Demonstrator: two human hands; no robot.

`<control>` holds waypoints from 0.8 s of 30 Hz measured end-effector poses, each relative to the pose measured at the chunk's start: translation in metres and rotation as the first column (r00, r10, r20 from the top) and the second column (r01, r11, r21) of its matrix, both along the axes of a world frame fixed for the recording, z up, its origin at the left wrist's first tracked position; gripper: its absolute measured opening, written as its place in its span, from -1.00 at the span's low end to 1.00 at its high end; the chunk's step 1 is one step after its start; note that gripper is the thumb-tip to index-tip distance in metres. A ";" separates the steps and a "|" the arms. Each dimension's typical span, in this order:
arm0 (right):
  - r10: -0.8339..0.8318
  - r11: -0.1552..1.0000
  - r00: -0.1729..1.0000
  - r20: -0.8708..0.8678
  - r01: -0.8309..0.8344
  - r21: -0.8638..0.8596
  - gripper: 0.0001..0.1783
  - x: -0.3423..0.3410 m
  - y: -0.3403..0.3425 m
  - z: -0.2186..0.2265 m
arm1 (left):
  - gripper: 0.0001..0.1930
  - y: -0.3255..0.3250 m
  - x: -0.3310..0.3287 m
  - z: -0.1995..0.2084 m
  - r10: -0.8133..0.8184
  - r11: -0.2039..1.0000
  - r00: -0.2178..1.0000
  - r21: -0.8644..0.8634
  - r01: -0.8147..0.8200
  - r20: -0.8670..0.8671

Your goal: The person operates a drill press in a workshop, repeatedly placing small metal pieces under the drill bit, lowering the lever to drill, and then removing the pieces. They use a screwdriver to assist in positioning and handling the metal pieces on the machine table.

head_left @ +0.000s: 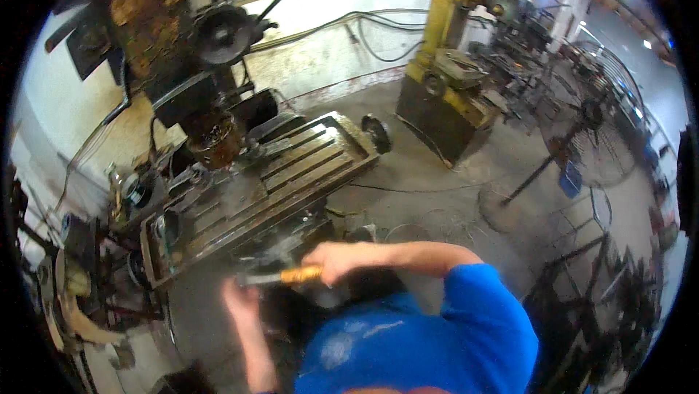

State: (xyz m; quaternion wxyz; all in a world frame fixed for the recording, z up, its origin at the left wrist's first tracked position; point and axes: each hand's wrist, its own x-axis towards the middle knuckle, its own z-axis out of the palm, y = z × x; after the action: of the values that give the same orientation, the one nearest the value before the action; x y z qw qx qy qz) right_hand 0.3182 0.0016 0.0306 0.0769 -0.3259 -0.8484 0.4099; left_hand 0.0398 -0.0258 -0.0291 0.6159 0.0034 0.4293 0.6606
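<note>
The right hand [342, 261] is closed around the handle of a yellow-handled tool [300, 275], between the blue shirt [415, 343] and the machine's slotted table [295, 176]. The left hand [239, 299] is at its grey end — gripping or touching, I cannot tell. Inside the table's left end is a dark rounded thing [170, 225] — too blurred to name.

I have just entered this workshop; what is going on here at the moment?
Someone in a blue shirt holds a tool by its yellow handle in the right hand. The left hand is at the tool's metal end; blur hides whether it grips it. Both hands are on the near side of a slotted metal table. Farther back stands a yellow machine, with a fan to the right.
</note>
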 end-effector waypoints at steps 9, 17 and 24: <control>-0.053 0.957 0.926 0.373 -0.060 0.285 -0.69 -0.042 -0.033 0.041 | -0.82 -0.009 -0.004 0.008 0.123 0.992 0.988 0.004 -0.123 -0.093; -0.038 0.989 0.921 0.387 -0.020 0.144 -0.67 -0.034 -0.017 0.074 | -0.81 -0.007 -0.015 0.015 0.077 0.997 0.992 -0.022 -0.079 -0.104; -0.371 0.916 0.805 0.462 0.234 0.327 -0.72 -0.006 0.037 0.079 | -0.87 -0.038 -0.059 -0.072 -0.023 0.992 0.961 -0.129 -0.013 -0.276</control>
State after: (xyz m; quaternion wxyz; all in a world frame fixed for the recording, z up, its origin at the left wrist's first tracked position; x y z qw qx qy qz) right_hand 0.3127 0.0383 0.1093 -0.0468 -0.5430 -0.8194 0.1777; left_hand -0.0192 -0.0640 -0.1007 0.5503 0.0569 0.5533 0.6227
